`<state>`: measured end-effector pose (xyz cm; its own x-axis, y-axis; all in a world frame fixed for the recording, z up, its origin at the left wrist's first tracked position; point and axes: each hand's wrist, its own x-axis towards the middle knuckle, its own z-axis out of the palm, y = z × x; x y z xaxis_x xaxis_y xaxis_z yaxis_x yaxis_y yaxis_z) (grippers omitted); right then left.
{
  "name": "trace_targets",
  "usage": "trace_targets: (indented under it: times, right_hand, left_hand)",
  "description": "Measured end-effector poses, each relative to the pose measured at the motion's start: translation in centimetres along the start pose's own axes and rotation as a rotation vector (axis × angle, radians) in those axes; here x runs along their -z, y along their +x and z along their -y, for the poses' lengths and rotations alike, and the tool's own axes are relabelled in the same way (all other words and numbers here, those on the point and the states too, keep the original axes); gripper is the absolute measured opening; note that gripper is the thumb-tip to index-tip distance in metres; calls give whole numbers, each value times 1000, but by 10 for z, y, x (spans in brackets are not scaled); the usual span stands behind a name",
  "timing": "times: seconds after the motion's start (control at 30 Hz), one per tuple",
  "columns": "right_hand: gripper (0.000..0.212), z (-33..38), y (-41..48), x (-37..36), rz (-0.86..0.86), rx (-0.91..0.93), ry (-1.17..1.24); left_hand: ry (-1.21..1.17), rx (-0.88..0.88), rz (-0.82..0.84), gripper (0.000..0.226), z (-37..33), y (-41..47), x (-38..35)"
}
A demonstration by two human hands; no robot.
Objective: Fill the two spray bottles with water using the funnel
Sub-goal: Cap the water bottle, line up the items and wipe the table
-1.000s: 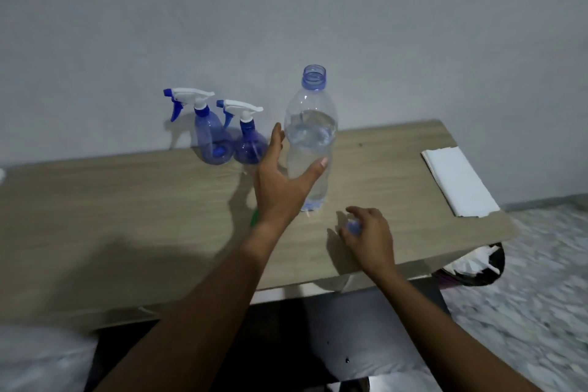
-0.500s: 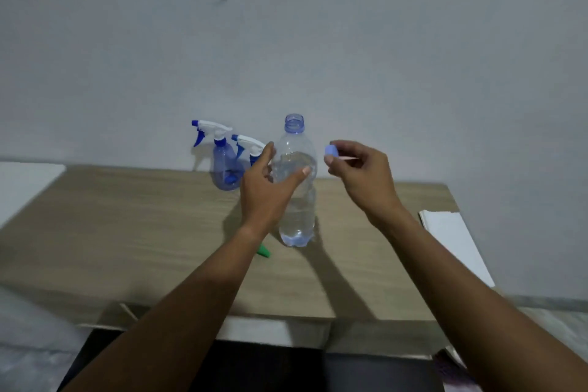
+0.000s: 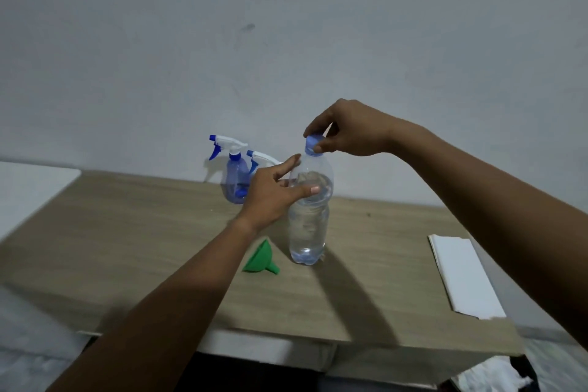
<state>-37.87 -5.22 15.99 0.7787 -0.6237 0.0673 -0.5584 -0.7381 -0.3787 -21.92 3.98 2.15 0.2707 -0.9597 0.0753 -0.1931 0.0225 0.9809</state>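
Observation:
A clear water bottle [image 3: 308, 229], partly full, stands upright on the wooden table [image 3: 133, 232]. My left hand [image 3: 273, 192] wraps around its upper body. My right hand [image 3: 346, 132] pinches the blue cap [image 3: 313, 142] on top of the bottle's neck. A green funnel [image 3: 261, 258] lies on its side just left of the bottle's base. Two blue spray bottles with white trigger heads stand near the wall: one [image 3: 234, 173] in plain view, the other [image 3: 259, 158] mostly hidden behind my left hand.
A folded white cloth or paper [image 3: 461, 274] lies at the table's right end. A plain wall rises directly behind the table. A white surface [image 3: 28, 188] adjoins the table's left end. Patterned floor shows at the lower right.
My right hand picked the blue cap off the table, raised it and brought it onto the bottle's neck. My left hand stayed on the bottle. The camera tilted upward.

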Motion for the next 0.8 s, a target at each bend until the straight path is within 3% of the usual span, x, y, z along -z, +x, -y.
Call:
trace_targets:
  times: [0.13,0.27,0.33,0.53,0.6,0.8]
  right_hand:
    - [15,8,8,1,40,-20,-126]
    - [49,12,10,-16,-119,-45,-359]
    - [56,14,9,-19,-132,-58,-409]
    - [29,13,6,7,116,-36,-183]
    - [20,10,8,5,113,-6,-209]
    - [36,14,11,-7,64,-10,-391]
  left_hand:
    - [-28,-1,12,101,6,2,2]
    - [-47,-11,18,90,9,3,2]
    - [-31,-17,33,87,8,3,4]
    - [-8,-34,61,90,6,4,7]
    - [-8,-41,54,89,5,4,7]
    - [46,-71,0,85,6,4,6]
